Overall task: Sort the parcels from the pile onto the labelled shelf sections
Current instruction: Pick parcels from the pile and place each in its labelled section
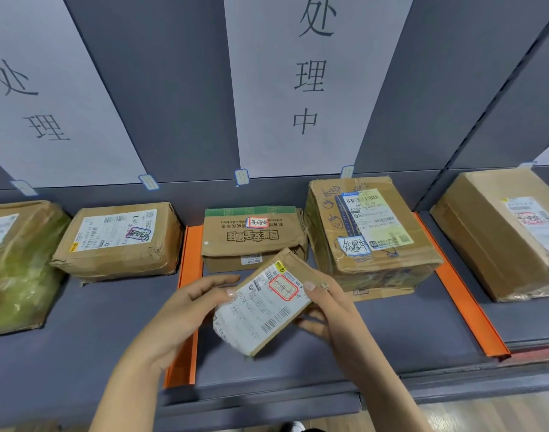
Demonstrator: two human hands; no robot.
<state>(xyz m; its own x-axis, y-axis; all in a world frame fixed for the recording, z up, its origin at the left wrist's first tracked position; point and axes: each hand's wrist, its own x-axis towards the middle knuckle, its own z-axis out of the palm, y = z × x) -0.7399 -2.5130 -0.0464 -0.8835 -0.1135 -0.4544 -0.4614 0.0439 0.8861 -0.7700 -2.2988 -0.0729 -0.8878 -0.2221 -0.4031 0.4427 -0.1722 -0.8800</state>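
Shelf (pixel 391 332): grey, runs left to right and is split into sections. The pile is out of view.
Left sign (pixel 48 98): white sheet on the back wall, cut off at the frame edge; 处理 is readable.
Mid sign (pixel 310 88): white sheet reading 处理中, above the middle section.
Green parcel (pixel 14 260): far left, wrapped in greenish film, lying on the shelf.
Right box (pixel 510 232): in the right section, beyond the right divider.
Big box (pixel 370 235): at the right of the middle section, carrying a handwritten 处理中 sticker.
Left box (pixel 120 238): in the left section, just left of the left divider.
Mid box (pixel 254 238): at the back of the middle section, green strip on top, close beside the big box.
Dividers: orange strips, left divider (pixel 189 275) and right divider (pixel 466 294), bounding the middle section.
Small parcel (pixel 264 304): tilted and held in the air over the near part of the middle section, label side up, not touching the shelf.
Left hand (pixel 186 310): pinches the small parcel's left edge, thumb on the label and fingers behind.
Right hand (pixel 332 307): grips the right edge, thumb on top, fingers curled underneath.
Sticker (pixel 283 287): red-bordered, on the small parcel; the writing is too blurred to be sure of.
Progress: five parcels are shelved in view and one is in hand, not yet placed. It probably belongs in the middle section, since the mid box has a similar sticker. How many remain in the pile cannot be told.
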